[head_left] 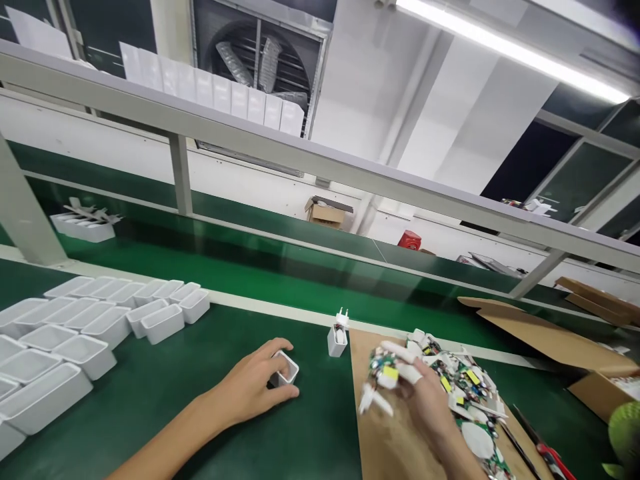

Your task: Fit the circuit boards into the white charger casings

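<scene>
My left hand (257, 381) is closed around a small white plastic case (291, 368) on the green bench, its open end facing up and one finger over the opening. My right hand (425, 393), slightly blurred and with white covers on its fingertips, grips a circuit board (385, 371) with a yellow part and white plastic pieces hanging below. It is above a brown board (373, 443), left of a pile of circuit boards (475, 400). Between my hands, farther back, stands another white case (337, 341) with a two-pin plug at its top.
Several rows of open white cases (85, 320) cover the bench's left side. Red-handled pliers (550, 457) and a dark slim tool (520, 450) lie at the right. A cardboard box (595, 393) stands beyond them. A green belt (260, 260) runs behind, under a shelf rail (320, 157).
</scene>
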`<state>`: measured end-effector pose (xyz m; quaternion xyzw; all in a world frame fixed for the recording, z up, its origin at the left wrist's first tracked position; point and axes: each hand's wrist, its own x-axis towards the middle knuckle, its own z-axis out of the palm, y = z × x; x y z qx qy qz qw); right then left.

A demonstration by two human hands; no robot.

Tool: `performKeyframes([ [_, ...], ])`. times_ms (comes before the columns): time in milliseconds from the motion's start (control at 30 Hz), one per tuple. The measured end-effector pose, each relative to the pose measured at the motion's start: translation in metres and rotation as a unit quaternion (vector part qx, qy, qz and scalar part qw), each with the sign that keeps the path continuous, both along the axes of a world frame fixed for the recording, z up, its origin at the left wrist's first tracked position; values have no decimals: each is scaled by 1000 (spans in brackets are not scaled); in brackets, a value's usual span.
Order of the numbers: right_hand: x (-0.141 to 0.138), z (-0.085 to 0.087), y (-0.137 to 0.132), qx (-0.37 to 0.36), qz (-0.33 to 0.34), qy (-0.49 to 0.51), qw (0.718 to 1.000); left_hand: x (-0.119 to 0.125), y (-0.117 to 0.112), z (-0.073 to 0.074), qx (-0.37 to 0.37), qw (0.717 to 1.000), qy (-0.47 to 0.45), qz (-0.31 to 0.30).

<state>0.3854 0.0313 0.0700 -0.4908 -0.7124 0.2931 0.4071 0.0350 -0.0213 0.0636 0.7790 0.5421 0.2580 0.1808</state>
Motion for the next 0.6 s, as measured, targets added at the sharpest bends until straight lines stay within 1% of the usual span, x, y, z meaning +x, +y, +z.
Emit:
performKeyframes([
  [100,-54,-15,-7,-57,101,3,993,1,2,-3,34,999,-15,-10],
  [133,-68,-18,-7,-65,123,-2,990,0,1,-4,49,999,-17,-12],
  [200,-88,-19,-4,-61,140,-21,988,-4,0,-4,71,997,-19,-13],
  [267,-93,-12,-1,-49,139,-49,988,-8,-1,-4,72,997,-24,-12],
  [333,-90,-1,-2,-50,155,-77,984,-13,-1,-3,53,998,-31,-10],
  [367,-87,4,-5,-51,184,-98,977,-14,-1,-3,43,998,-37,-12],
  [433,-83,11,-13,-35,270,-151,950,-15,1,-4,29,998,-55,-22],
  [500,-83,12,-20,13,336,-205,919,-14,2,-5,22,996,-79,-39],
  [533,-84,8,-22,38,347,-220,911,-14,3,-5,19,995,-91,-47],
  [567,-84,3,-23,57,341,-222,912,-13,3,-5,14,993,-100,-54],
  [600,-85,-4,-22,71,325,-214,918,-12,3,-4,6,993,-106,-60],
])
